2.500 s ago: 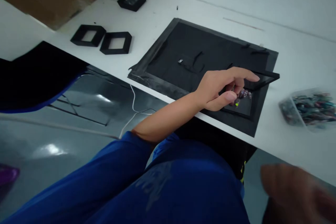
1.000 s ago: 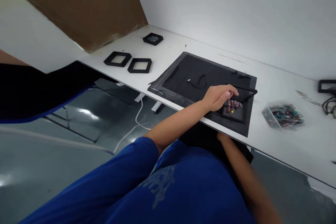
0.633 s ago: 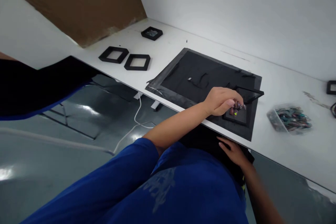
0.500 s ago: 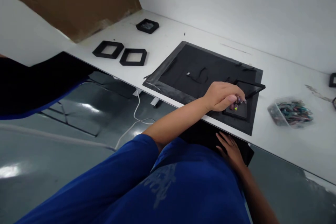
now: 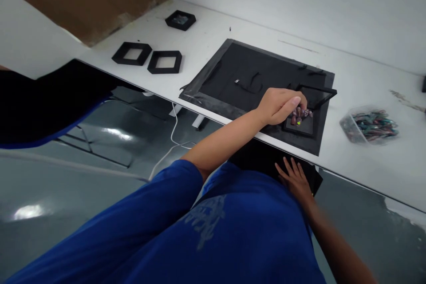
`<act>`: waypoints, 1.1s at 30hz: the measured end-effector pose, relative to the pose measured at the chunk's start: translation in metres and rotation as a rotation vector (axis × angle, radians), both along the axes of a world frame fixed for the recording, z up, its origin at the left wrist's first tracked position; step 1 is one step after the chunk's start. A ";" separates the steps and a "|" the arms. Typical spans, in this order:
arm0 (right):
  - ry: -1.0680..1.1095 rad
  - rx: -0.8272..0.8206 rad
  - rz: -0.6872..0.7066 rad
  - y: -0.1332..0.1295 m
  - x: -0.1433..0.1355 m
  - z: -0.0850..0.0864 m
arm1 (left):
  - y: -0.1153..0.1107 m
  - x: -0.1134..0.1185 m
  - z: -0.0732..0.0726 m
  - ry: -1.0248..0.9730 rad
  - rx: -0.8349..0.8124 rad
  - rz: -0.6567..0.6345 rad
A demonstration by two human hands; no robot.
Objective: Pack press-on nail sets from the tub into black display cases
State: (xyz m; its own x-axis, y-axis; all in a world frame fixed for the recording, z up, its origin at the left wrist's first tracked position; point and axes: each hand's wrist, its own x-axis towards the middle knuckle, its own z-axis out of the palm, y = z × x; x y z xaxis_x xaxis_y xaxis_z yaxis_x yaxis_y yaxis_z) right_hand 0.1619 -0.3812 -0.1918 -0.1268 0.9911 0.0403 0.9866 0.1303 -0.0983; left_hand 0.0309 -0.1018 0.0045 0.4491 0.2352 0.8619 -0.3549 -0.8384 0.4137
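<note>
My left hand (image 5: 282,104) is over a hinged black display frame (image 5: 297,132), whose lid (image 5: 328,96) stands tilted up on the far side. Its fingers are curled down and mostly hidden, with the thumb against them; whatever they hold cannot be made out. Small glossy brownish-purple pieces (image 5: 295,119), some patterned, lie under the fingertips, with a bright yellow-green spot among them. The frame sits on a black mat (image 5: 262,69). Below the table edge, my right hand (image 5: 296,179) lies with fingers spread on a black surface, holding nothing.
Two black box frames (image 5: 164,70) (image 5: 133,62) stand at the left of the white table, with a third frame (image 5: 179,26) holding something behind them. On the right is a clear plastic tub (image 5: 353,131) of teal and pink pieces. A dark strip (image 5: 246,86) lies on the mat.
The whole view has shifted slightly upward. My left hand has drawn back a little from the pieces, so more of them show. My right hand's fingers are more spread.
</note>
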 end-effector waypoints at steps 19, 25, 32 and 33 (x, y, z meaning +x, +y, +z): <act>0.062 0.071 0.146 -0.022 0.006 0.005 | 0.003 0.002 0.001 -0.216 0.005 0.121; 0.083 0.002 0.087 -0.009 -0.004 0.016 | 0.003 0.002 -0.002 -0.222 0.023 0.211; 0.202 -0.115 0.004 0.009 -0.018 0.031 | 0.000 0.007 -0.001 -0.289 0.020 0.250; 0.232 -0.140 -0.011 0.012 -0.019 0.034 | -0.001 0.006 -0.001 -0.316 0.031 0.252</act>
